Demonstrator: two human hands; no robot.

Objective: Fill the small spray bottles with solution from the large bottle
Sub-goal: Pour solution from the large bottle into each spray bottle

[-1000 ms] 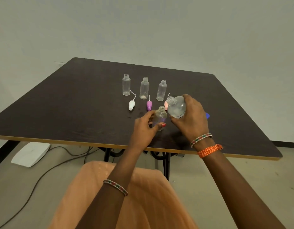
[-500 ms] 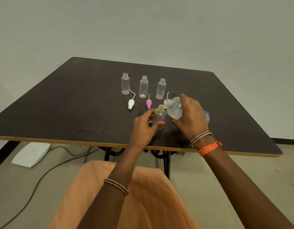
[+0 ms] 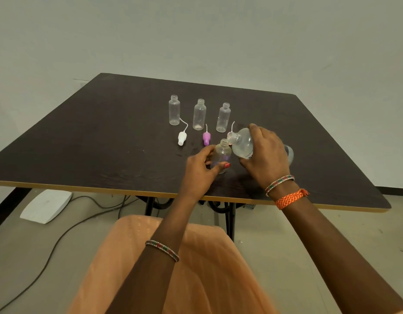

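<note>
My left hand (image 3: 201,169) grips a small clear spray bottle (image 3: 222,154) that stands upright and uncapped near the table's front edge. My right hand (image 3: 265,158) grips the large clear bottle (image 3: 242,143), tilted down to the left so its open mouth sits just above and right of the small bottle's neck. Three more small uncapped bottles stand in a row behind: left (image 3: 174,113), middle (image 3: 199,114), right (image 3: 223,117). A white spray cap (image 3: 182,138) and a purple spray cap (image 3: 206,138) lie in front of them; a pink cap (image 3: 230,134) is mostly hidden by the large bottle.
The dark brown table (image 3: 105,141) has a light wooden front edge. Below it are black metal legs (image 3: 227,214), a cable (image 3: 60,236) on the floor and a white flat object (image 3: 45,206) at the left. My orange-clothed lap (image 3: 196,268) fills the foreground.
My right hand has tipped the large bottle further down and left, bringing its mouth close over the small bottle's neck. My left hand has kept its hold on the small bottle.
</note>
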